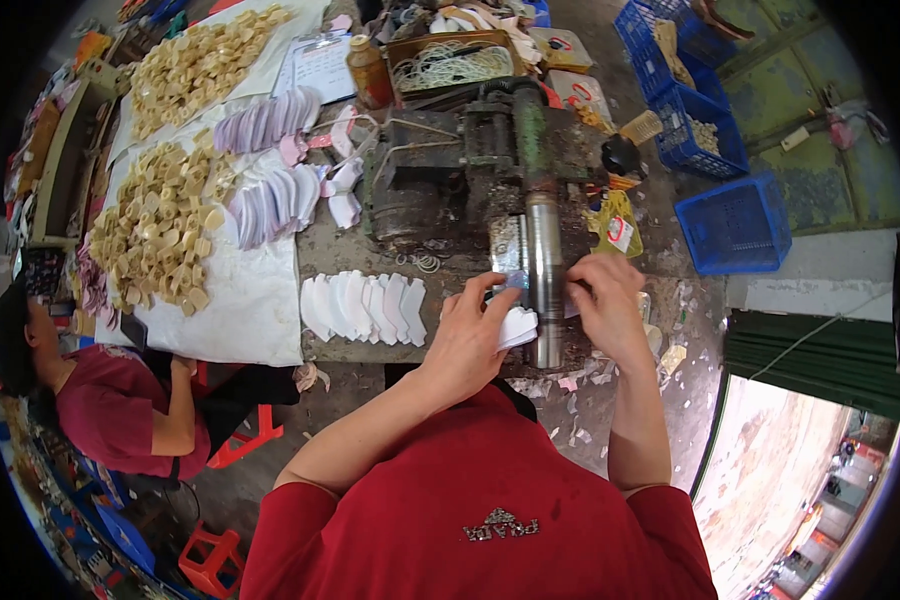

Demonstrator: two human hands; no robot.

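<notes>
A dark, greasy bench machine [450,180] stands before me, and its shiny metal cylinder [545,280] points toward me. On the cylinder's left, my left hand [470,325] is closed on a small stack of white curved pieces [517,328]; a bluish shiny bit shows by its fingertips. My right hand [608,305] is on the other side, fingers bent and pinched close to the cylinder. A pale edge shows at those fingertips, too small to name. On the bench left of my hands lies a fanned row of white curved pieces [362,308].
Left, a white sheet [255,345] bears heaps of cream-coloured parts [155,225] and fanned lilac pieces [275,195]. A brown jar [370,72] stands behind. Blue crates [735,225] are at the right. Another person [120,400] sits at the left near red stools [210,560]. Scraps litter the floor.
</notes>
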